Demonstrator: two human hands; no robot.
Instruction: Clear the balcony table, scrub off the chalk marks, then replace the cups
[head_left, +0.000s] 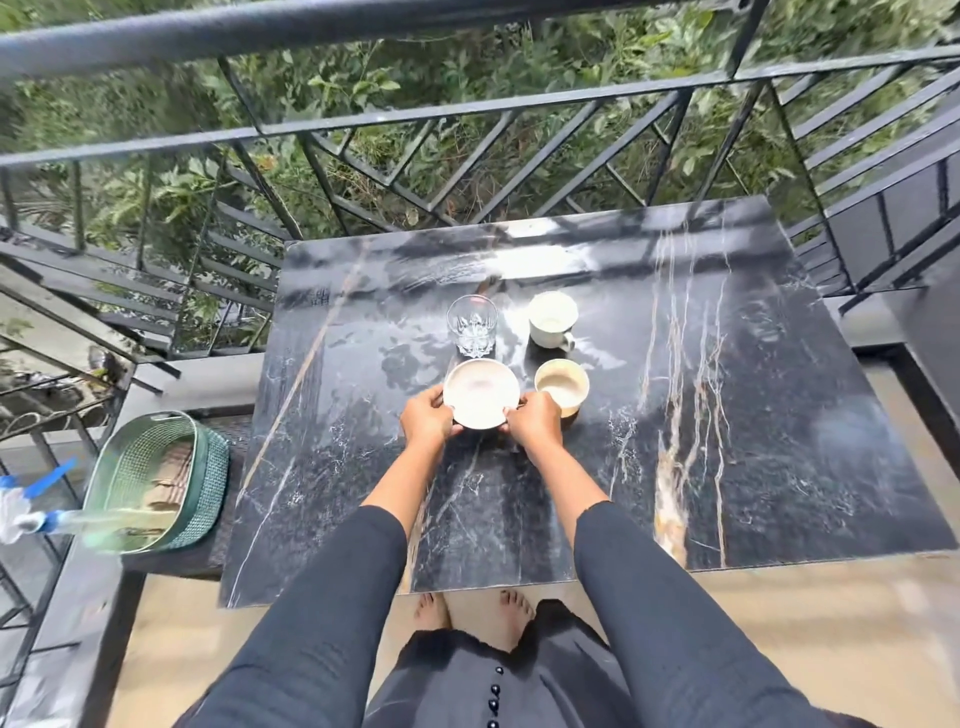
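Note:
A black marble table (727, 415) with pale veins fills the middle of the head view. Near its centre stand a clear cut-glass tumbler (472, 325), a white mug (552, 318) with its handle toward me, and a beige cup (562, 387). In front of the tumbler is a white bowl (481, 392). My left hand (427, 422) grips the bowl's left rim and my right hand (535, 425) grips its right rim. The bowl sits low over the table; whether it touches the surface I cannot tell. The tabletop looks wet and streaky.
A green plastic basket (156, 480) rests on a low dark stand left of the table. A blue and white spray bottle or brush (31, 512) lies at the far left edge. A black metal railing (467, 114) borders the far side, with greenery below.

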